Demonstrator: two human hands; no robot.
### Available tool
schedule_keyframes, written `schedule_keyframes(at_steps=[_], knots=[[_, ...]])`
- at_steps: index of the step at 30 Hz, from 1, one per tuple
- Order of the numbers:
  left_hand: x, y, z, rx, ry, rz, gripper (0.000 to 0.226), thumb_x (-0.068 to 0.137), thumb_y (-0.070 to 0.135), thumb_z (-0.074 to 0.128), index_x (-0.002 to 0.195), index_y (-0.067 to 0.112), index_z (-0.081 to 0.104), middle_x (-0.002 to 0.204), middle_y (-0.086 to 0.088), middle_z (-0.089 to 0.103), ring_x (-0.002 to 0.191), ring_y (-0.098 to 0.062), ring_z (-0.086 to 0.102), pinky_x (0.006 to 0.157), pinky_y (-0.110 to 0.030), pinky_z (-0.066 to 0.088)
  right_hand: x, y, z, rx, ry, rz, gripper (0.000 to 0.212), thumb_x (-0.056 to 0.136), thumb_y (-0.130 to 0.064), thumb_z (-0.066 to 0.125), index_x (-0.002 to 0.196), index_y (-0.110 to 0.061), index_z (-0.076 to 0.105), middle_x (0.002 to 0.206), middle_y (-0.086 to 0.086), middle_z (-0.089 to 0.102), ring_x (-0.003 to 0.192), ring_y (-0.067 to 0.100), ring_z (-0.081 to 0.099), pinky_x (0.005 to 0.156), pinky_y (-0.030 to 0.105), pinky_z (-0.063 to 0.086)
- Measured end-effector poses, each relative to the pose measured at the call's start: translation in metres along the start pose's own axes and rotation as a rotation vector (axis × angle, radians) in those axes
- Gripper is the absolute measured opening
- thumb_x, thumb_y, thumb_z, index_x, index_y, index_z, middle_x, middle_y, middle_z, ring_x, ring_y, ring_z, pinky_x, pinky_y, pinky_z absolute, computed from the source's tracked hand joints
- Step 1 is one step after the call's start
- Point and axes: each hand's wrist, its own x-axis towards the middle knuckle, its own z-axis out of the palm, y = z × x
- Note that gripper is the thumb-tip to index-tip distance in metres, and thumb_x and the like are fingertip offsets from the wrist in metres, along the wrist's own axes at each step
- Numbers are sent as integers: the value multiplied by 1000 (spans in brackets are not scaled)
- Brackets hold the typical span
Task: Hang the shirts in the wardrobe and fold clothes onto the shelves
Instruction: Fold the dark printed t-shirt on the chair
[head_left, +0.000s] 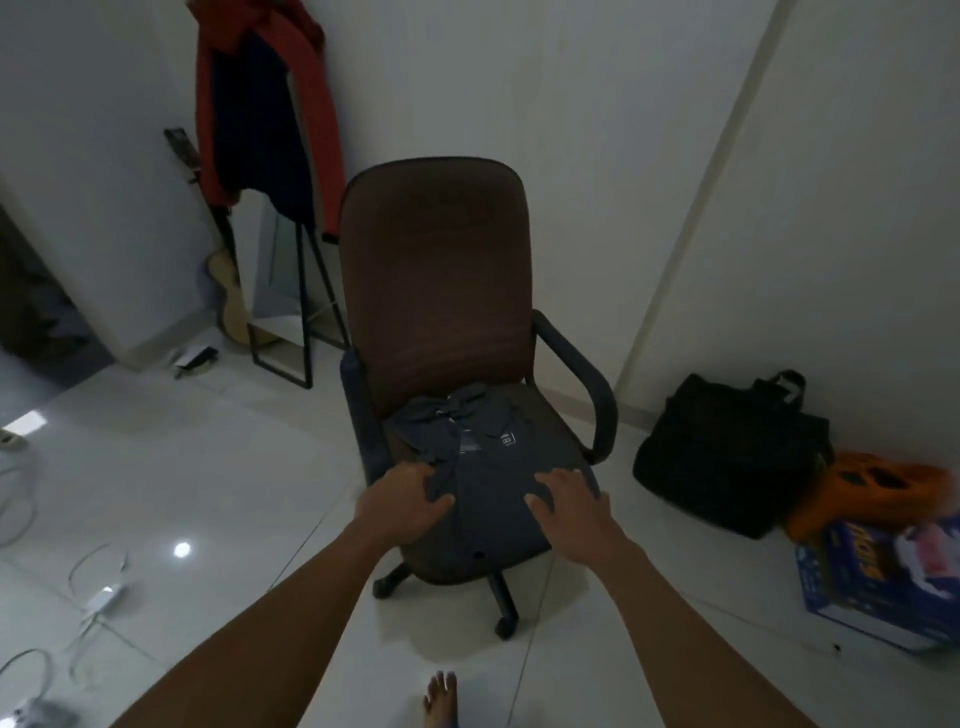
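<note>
– So, how far along?
– Early. The left hand grips the folded shirt and the right hand lies flat on it, on the chair seat. Shelving remains; no wardrobe in view.
– The room?
– Jacket hanging left, white tiled floor, black bag right.

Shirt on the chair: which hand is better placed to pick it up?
Probably the left hand: it pinches the near left edge of the grey shirt, thumb on top and fingers curled. The right hand only lies spread on the fabric.
</note>
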Motion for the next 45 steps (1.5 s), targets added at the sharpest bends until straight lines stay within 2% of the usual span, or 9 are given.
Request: schedule_keyframes(at_steps=[3,7,15,20,30,34,40,42,45], knots=[[81,-20,2,13,-14,-6,68,70,73,46,122,32,62,121,4,65,110,-21,62,88,-38,54,62,-3,-16,-13,-31,-6,50,105,-44,37,151,-24,34,163,2,19,153,26,5,121,59,2],[165,-33,-1,53,-74,-24,59,67,74,43,103,31,64,105,8,66,100,-17,65,82,-39,56,138,-4,-33,-23,-74,-3,50,105,-43,37,151,-24,34,163,2,19,153,25,5,120,61,2],[275,-31,-4,-1,-100,-150,71,65,76,45,114,28,65,115,4,67,105,-17,64,87,-40,55,284,10,-41,-69,-215,-77,48,105,-40,38,150,-24,36,163,3,20,153,25,6,120,60,1],[331,-13,-2,-32,-77,-266,55,83,56,63,126,22,61,127,-2,62,118,-25,59,94,-38,51,388,24,-34,-105,-357,-159,48,105,-38,39,150,-21,37,163,5,20,153,27,7,120,60,2],[453,-58,81,-45,-174,-456,53,83,55,56,126,23,56,126,-4,55,114,-28,59,89,-43,52,543,51,62,-151,-639,-253,50,105,-37,42,151,-19,36,165,4,16,152,26,13,123,48,16],[494,-97,118,-50,-108,-437,65,84,54,55,142,26,47,147,-4,42,132,-28,45,100,-45,47,588,58,109,-184,-633,-288,51,104,-34,42,153,-22,33,167,2,6,153,26,4,123,52,13],[541,-142,157,35,8,-410,52,87,44,61,137,29,55,163,-9,13,149,-34,11,116,-54,25,637,69,151,-364,-490,-439,50,100,-30,46,149,-25,38,167,1,-7,152,32,-12,119,62,2],[550,-149,162,-7,28,-439,47,88,40,62,133,28,59,164,-7,8,150,-33,11,117,-51,25,648,68,155,-397,-472,-434,51,97,-28,51,147,-24,41,166,2,-4,152,32,-10,118,65,3],[561,-152,165,-179,42,-476,35,93,33,60,125,20,62,163,-5,17,142,-32,31,109,-43,37,658,67,156,-393,-506,-359,59,97,-27,50,153,-22,30,166,0,2,153,27,-4,118,65,7]])
